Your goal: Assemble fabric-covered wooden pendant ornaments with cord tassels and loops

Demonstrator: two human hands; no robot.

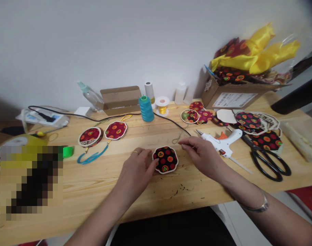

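My left hand (139,167) grips the left edge of a scalloped, wood-rimmed ornament (166,160), its thumb resting on the front. Black fabric with red and orange flower circles covers the ornament, which lies on the table. Just right of it, my right hand (200,153) is closed in a pinch at a thin olive cord (175,140) that ends in a small loop; the exact contact is blurred. Close beyond that hand lies a white glue gun (224,141) with an orange trigger. Black-handled scissors (270,164) are farther right.
Two red ornaments (116,130) with blue tassels lie left. A teal thread cone (146,109) and a ribbon spool (162,105) stand behind. A black cable (114,117) crosses the table. A cardboard box (232,94) of fabric fills the back right. Dark scraps (181,188) lie in front.
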